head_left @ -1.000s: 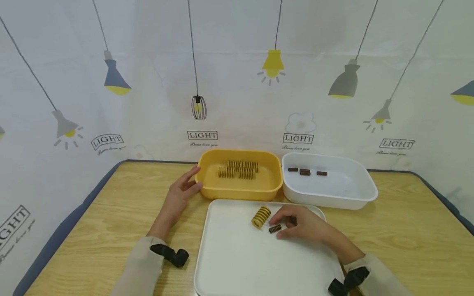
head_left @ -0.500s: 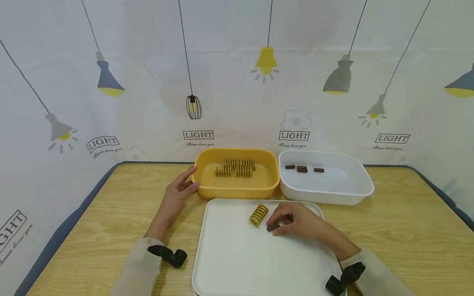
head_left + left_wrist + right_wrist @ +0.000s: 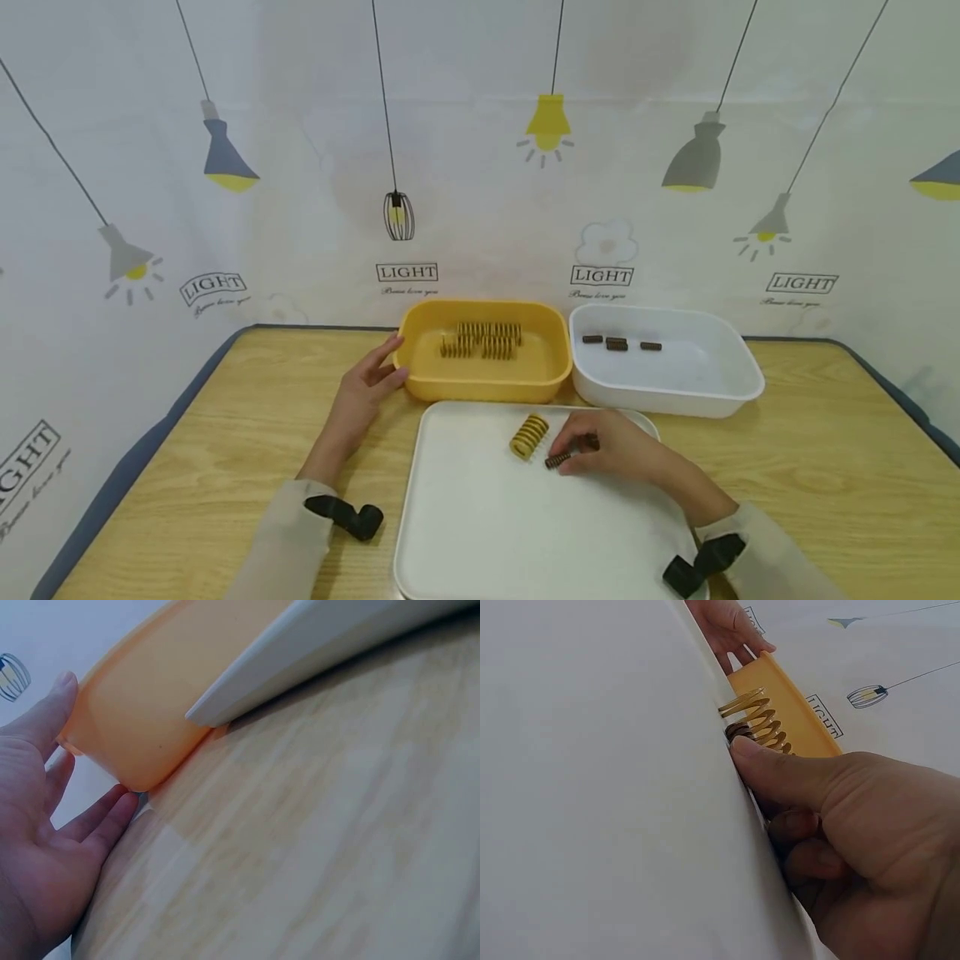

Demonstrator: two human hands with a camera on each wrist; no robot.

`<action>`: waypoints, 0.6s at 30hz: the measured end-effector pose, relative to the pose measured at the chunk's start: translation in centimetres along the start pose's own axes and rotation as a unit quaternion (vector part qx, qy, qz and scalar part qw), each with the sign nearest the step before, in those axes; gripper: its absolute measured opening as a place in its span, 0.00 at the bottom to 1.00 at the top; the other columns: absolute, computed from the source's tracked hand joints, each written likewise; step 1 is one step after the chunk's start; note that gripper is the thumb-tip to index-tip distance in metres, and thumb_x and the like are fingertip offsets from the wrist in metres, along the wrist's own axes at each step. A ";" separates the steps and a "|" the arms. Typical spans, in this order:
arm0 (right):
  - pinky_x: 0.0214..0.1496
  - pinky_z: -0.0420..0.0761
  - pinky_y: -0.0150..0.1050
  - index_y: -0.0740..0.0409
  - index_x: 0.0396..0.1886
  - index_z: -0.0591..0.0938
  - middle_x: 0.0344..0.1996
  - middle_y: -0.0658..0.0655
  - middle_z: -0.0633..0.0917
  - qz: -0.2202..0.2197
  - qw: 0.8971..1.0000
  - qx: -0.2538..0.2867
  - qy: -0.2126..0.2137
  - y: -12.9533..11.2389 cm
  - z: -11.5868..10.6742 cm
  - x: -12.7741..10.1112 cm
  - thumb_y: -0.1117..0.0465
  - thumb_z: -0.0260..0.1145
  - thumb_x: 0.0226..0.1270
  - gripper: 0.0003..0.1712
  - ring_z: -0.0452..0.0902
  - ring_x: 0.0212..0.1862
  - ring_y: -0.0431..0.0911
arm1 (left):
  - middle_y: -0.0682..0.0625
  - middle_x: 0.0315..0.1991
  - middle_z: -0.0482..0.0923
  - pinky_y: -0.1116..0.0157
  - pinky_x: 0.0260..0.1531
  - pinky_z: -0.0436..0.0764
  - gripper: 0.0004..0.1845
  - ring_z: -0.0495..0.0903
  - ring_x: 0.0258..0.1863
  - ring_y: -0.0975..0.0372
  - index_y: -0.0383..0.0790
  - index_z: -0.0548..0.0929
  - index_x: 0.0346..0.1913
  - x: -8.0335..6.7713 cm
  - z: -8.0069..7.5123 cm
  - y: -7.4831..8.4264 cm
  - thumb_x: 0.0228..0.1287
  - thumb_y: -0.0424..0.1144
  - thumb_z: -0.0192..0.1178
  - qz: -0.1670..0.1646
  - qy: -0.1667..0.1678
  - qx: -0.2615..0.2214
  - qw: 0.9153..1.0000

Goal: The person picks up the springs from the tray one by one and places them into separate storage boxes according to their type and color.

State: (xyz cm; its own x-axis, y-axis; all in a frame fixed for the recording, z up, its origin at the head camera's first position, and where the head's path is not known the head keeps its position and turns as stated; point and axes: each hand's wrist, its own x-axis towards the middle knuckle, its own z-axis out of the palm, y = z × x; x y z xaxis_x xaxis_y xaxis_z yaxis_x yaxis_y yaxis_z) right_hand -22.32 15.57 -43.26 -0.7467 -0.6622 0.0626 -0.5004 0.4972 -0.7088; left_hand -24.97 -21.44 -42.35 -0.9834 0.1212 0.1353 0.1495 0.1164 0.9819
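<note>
Wooden table [image 3: 187, 442] stands before a backdrop printed with hanging lamps. Left hand [image 3: 362, 392]: fingers straight and relaxed, fingertips touching the left wall of the yellow bin [image 3: 420, 379], which contains a cluster of yellow springs [image 3: 483, 340]. White tray [image 3: 480, 533], nearest the person: a large yellow spring [image 3: 529, 437] lies on it, with a small dark spring [image 3: 557, 461] just beside. Right hand [image 3: 615, 454]: fingers curled, pinching the small dark spring on the tray surface. White bin [image 3: 720, 392], far right: holds several dark springs [image 3: 618, 342].
</note>
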 end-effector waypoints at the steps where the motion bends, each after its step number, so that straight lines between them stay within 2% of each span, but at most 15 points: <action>1: 0.32 0.72 0.30 0.41 0.36 0.87 0.31 0.42 0.82 0.001 1.000 0.000 0.000 0.0 0.0 0.0 0.55 0.74 0.56 0.08 0.71 0.31 0.39 | 0.52 0.74 0.54 0.74 0.50 0.74 0.29 0.66 0.63 0.45 0.39 0.65 0.71 0.0 0.0 0.0 0.68 0.36 0.58 -0.004 0.000 0.000 1.000; 9: 0.36 0.76 0.32 0.41 0.36 0.86 0.33 0.40 0.83 0.018 1.000 -0.020 0.016 -1.0 -0.6 -0.3 0.54 0.74 0.56 0.08 0.74 0.34 0.39 | 0.53 0.74 0.53 0.74 0.52 0.72 0.29 0.64 0.64 0.45 0.40 0.64 0.71 -0.2 0.1 0.1 0.70 0.34 0.57 -0.016 -0.001 0.001 1.000; 14: 0.32 0.74 0.32 0.45 0.37 0.86 0.34 0.42 0.84 0.033 0.999 0.011 0.021 -2.2 -1.6 -0.5 0.57 0.73 0.57 0.08 0.72 0.32 0.41 | 0.53 0.74 0.53 0.76 0.50 0.73 0.29 0.64 0.64 0.44 0.40 0.64 0.71 -0.1 0.1 0.1 0.69 0.34 0.57 -0.009 -0.001 -0.011 1.000; 18: 0.32 0.74 0.32 0.45 0.38 0.86 0.35 0.42 0.85 0.029 0.999 0.007 0.035 -3.0 -2.4 -0.7 0.57 0.73 0.57 0.08 0.72 0.32 0.41 | 0.56 0.73 0.54 0.75 0.50 0.73 0.30 0.65 0.64 0.45 0.41 0.64 0.71 0.4 -0.2 -1.2 0.68 0.37 0.59 -0.001 0.001 -0.012 1.000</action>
State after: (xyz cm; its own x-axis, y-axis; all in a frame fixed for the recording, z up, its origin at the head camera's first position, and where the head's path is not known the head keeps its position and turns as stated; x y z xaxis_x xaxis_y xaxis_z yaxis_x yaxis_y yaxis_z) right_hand -21.37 15.86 -39.47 -0.8033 -0.5916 0.0690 -0.4492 0.5256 -0.7225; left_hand -25.59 -21.71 -43.40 -0.9837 0.1198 0.1343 0.1458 0.0929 0.9849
